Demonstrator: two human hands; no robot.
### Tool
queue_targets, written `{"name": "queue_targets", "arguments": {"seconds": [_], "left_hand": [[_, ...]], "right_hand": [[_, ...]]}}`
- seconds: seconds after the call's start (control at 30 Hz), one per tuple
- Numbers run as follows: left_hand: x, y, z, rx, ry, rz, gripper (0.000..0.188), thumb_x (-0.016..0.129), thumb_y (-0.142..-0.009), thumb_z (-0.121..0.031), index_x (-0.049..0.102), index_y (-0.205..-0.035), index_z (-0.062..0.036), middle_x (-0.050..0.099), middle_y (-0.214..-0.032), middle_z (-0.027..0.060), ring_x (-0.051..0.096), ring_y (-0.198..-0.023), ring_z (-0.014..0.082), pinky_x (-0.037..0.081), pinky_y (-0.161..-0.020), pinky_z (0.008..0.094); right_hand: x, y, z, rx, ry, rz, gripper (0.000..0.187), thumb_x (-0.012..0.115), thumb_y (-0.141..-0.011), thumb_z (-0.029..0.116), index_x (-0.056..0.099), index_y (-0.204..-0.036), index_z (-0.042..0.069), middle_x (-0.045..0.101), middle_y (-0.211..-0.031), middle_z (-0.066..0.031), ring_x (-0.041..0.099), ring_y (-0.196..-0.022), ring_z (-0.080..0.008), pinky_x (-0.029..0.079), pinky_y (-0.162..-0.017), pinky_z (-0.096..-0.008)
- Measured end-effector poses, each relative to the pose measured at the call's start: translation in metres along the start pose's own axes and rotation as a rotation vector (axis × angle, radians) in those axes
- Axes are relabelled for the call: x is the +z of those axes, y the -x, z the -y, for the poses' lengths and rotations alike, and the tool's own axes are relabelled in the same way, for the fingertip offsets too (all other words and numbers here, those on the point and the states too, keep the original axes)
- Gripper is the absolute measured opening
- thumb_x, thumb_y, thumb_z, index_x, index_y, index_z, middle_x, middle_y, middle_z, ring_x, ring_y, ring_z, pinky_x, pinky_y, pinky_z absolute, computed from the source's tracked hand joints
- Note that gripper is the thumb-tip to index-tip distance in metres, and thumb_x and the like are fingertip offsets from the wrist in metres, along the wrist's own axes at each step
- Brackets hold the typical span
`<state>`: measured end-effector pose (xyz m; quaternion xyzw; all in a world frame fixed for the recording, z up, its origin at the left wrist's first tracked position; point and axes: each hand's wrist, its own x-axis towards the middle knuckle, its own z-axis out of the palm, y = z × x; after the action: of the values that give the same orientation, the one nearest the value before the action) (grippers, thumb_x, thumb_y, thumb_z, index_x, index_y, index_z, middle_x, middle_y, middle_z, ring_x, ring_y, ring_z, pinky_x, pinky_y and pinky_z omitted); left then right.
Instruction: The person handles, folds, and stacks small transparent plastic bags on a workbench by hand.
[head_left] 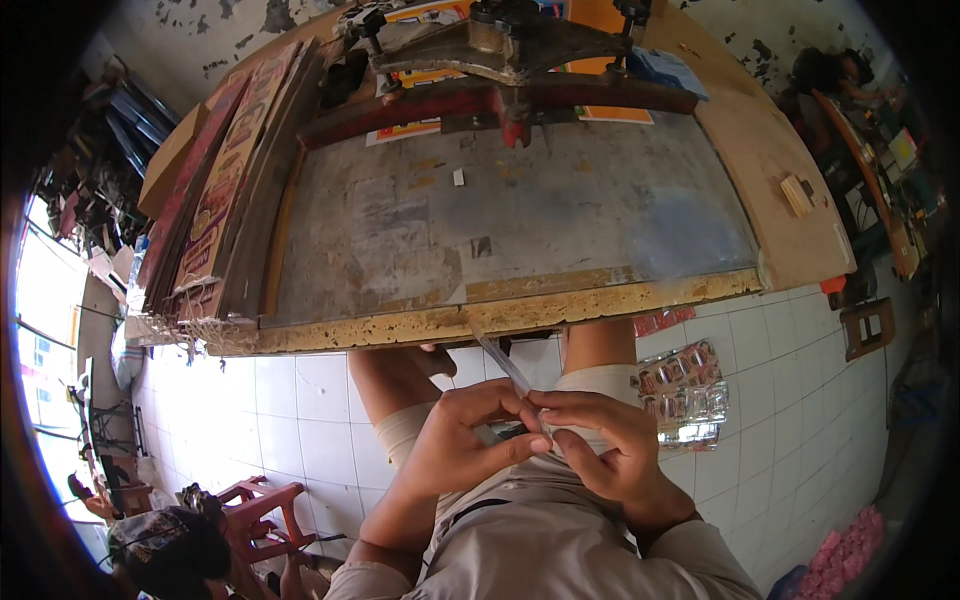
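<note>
In front of my lap, my left hand and my right hand come together with thumbs and fingers bent. Between their fingertips they pinch a thin, translucent strip, whose kind I cannot make out. Its far end slants up to the left, toward the front edge of a worn worktable. The fingers partly hide the near end of the strip.
A red and black metal clamp frame spans the back of the worktable. Stacked printed boards stand along its left. A small wooden block lies at right. Packaged sheets lie on white floor tiles. A person is beside a red stool.
</note>
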<state>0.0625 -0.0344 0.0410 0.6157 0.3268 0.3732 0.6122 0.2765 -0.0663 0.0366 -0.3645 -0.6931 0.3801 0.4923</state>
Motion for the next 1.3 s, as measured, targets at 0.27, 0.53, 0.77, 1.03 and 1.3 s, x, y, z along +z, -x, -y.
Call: {"name": "queue_targets", "arguments": {"seconds": [0.27,0.53,0.77,1.03,1.3], "left_hand": [[-0.002,0.006,0.002,0.020,-0.071,-0.042,0.011,0.079,-0.085,-0.004,0.070,-0.089,0.0018,0.071,-0.088,0.0084,0.070,-0.087,0.0155,0.055,-0.078,0.0289],[-0.008,0.018,0.019,0.035,0.330,-0.145,0.006,0.067,-0.091,0.000,0.062,-0.088,0.0009,0.070,-0.081,0.0101,0.071,-0.078,0.0217,0.057,-0.073,0.0312],[-0.052,0.022,0.043,0.319,0.687,-0.196,0.020,0.059,-0.097,-0.015,0.050,-0.082,-0.0046,0.064,-0.070,0.0109,0.066,-0.057,0.0238,0.059,-0.065,0.0352],[-0.034,0.012,0.029,0.191,0.466,-0.069,0.008,0.058,-0.098,-0.001,0.055,-0.090,0.0010,0.069,-0.087,0.0162,0.071,-0.083,0.0226,0.058,-0.077,0.0354],[-0.004,0.007,0.023,0.061,0.247,-0.057,0.009,0.069,-0.098,-0.007,0.065,-0.099,0.0015,0.068,-0.096,0.0064,0.064,-0.094,0.0135,0.051,-0.088,0.0283]], "right_hand": [[0.008,-0.004,-0.001,-0.051,0.017,-0.017,0.023,0.067,-0.090,-0.007,0.064,-0.112,-0.002,0.072,-0.117,-0.0211,0.073,-0.104,-0.0261,0.060,-0.086,-0.0351],[0.002,0.000,-0.034,0.231,-0.430,-0.492,0.010,0.055,-0.105,0.008,0.055,-0.112,-0.001,0.070,-0.094,-0.0143,0.074,-0.079,-0.0231,0.060,-0.070,-0.0324],[-0.082,0.005,-0.047,0.054,-0.489,-1.225,0.016,0.057,-0.103,0.010,0.059,-0.116,0.001,0.063,-0.112,-0.0098,0.069,-0.089,-0.0207,0.055,-0.075,-0.0301],[-0.040,0.017,-0.035,-0.104,0.535,-0.674,0.014,0.067,-0.094,0.004,0.070,-0.106,-0.001,0.068,-0.111,-0.0138,0.069,-0.093,-0.0260,0.055,-0.077,-0.0322],[0.011,-0.011,-0.007,0.009,0.049,-0.008,0.032,0.076,-0.087,0.001,0.072,-0.118,-0.002,0.069,-0.118,-0.0145,0.070,-0.103,-0.0264,0.057,-0.088,-0.0346]]}}
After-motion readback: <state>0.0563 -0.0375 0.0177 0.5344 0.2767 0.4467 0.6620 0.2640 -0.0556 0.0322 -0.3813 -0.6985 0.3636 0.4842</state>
